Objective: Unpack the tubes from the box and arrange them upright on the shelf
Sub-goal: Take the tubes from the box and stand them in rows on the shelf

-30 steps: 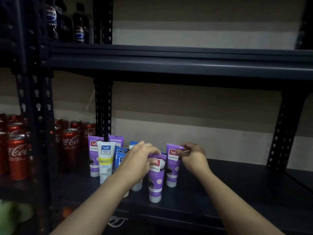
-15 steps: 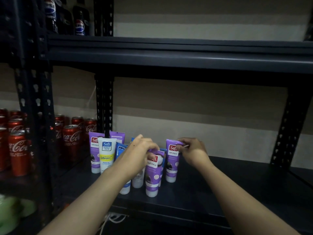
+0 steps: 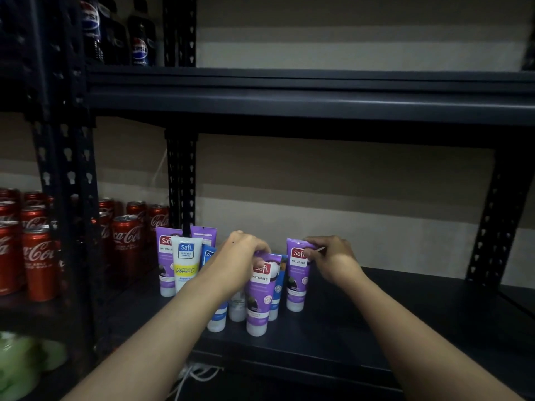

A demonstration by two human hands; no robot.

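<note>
Your left hand [image 3: 240,253] pinches front tube [image 3: 260,296] at its crimp, right hand [image 3: 330,259] pinches end tube [image 3: 296,279]; probably steadying both upright on shelf [image 3: 390,319].

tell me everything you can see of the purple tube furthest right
The rightmost purple tube looks like glossy plastic, with a red Safi patch, the word NATURALS and a white cap. It stands upright, cap down, on the dark shelf, at the group's right end. The right hand pinches its flat top edge.

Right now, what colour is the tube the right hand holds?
Purple, white cap at the bottom: the tube pinched by the right hand. Head view shows it best.
</note>
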